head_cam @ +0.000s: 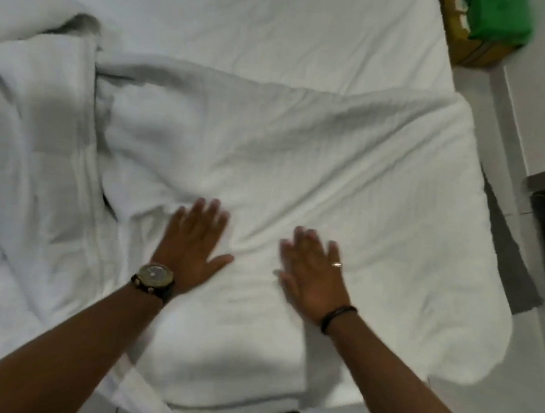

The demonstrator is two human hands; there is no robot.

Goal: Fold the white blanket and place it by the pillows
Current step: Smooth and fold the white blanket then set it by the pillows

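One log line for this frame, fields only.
phase: smoothing | left hand: flat, open on white blanket | right hand: flat, open on it | pillows: not seen

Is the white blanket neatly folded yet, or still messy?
Partly folded: the blanket lies doubled and flat under both hands, but its left part is still bunched.

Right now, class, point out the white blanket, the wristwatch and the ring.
white blanket [351, 167]: head view, flat middle of its top layer.
wristwatch [154, 274]: head view, dial, left wrist.
ring [336, 264]: head view, band, right hand finger.
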